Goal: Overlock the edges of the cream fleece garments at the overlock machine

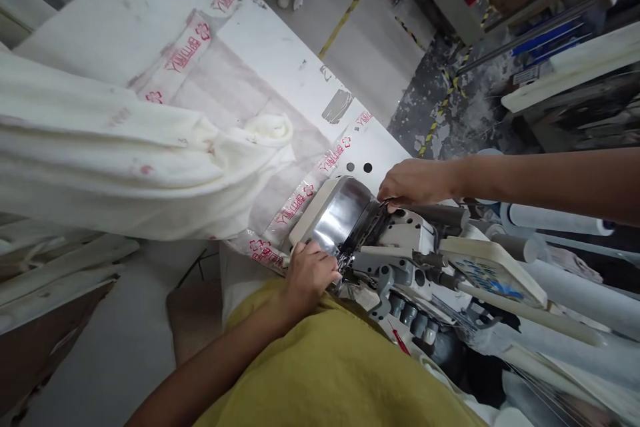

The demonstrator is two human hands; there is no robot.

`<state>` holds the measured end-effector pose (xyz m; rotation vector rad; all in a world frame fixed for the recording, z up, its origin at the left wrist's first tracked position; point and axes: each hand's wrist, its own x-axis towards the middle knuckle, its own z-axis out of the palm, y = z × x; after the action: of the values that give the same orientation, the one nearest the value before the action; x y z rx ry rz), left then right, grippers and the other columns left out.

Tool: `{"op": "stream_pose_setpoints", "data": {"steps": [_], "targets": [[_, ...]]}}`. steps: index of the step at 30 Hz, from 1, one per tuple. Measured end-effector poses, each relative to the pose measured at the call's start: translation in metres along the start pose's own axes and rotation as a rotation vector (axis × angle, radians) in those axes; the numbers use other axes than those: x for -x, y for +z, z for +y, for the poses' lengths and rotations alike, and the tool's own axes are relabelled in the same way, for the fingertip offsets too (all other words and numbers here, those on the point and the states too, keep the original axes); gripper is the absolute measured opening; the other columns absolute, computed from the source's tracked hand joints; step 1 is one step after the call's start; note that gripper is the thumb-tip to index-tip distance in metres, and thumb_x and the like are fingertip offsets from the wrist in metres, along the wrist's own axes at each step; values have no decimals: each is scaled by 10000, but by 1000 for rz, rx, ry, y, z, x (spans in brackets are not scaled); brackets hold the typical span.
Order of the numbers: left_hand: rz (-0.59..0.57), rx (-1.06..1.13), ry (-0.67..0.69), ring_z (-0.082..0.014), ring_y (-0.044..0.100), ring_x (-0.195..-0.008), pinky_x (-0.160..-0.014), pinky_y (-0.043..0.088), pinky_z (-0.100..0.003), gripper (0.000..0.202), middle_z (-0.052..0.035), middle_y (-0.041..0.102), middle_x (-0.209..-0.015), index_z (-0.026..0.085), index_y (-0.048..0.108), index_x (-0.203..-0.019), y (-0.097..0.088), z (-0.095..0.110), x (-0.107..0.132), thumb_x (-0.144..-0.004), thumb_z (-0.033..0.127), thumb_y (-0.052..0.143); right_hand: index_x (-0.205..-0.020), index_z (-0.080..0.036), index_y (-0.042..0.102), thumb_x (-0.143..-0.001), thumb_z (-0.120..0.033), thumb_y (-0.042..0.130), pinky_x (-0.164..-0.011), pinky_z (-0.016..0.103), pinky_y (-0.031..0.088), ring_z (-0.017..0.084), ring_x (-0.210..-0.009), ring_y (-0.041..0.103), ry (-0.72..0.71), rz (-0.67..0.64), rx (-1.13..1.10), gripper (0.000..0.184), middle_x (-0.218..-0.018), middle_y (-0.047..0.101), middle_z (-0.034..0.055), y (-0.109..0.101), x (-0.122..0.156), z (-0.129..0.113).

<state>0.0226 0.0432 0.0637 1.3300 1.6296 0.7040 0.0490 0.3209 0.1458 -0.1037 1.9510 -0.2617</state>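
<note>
Head view: left hand (310, 273) and right hand (415, 181) touch the sewing machine (400, 243), fingers curled, perhaps gripping nothing.

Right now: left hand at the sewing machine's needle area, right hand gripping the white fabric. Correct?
Wrong on the right hand: it rests on top of the sewing machine, apart from the white fabric on the table. The left hand is at the needle area. Head view shows it.

The sewing machine (400, 240) is off-white with grey metal parts and stands at the near edge of the white desk (280, 60). A rounded, mirror-bright steel cover (343, 213) caps its left end.
</note>
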Motion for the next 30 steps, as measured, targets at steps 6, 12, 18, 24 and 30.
{"op": "stream_pose_setpoints", "data": {"steps": [6,12,18,24,30], "targets": [[-29,-44,-53,-198,478,-810,-713,280,-363,179,2,650,-764,192,581,-718,-6,6,-6,-841,319,608,-823,-117,697,-839,-232,588,-604,282,193,90,-604,455,27,-54,12,159,-771,674,33,-4,8,-7],[-76,-128,-59,-197,470,-809,-706,273,-365,236,-4,644,-767,184,557,-707,-4,6,-8,-888,334,537,-701,-105,678,-835,-224,591,-581,298,146,60,-493,276,10,-34,12,199,-640,627,3,-7,29,-23],[-139,-196,-8,-206,477,-844,-704,270,-365,176,-6,622,-763,182,549,-727,-4,6,-14,-850,298,600,-734,-121,676,-853,-230,560,-571,291,151,72,-516,335,28,-47,85,199,-685,635,20,-5,34,-34],[-204,-283,-2,-199,483,-848,-714,274,-349,139,0,621,-734,171,571,-748,-3,10,-20,-842,263,617,-757,-151,663,-842,-241,557,-527,263,201,97,-509,432,19,-49,57,163,-659,614,31,-8,42,-43],[-242,-337,29,-218,494,-867,-717,275,-342,153,-38,647,-743,154,612,-770,-2,10,-24,-819,296,647,-745,-157,647,-846,-226,537,-519,279,234,148,-554,517,26,-10,86,164,-672,615,57,-6,48,-54]]}}
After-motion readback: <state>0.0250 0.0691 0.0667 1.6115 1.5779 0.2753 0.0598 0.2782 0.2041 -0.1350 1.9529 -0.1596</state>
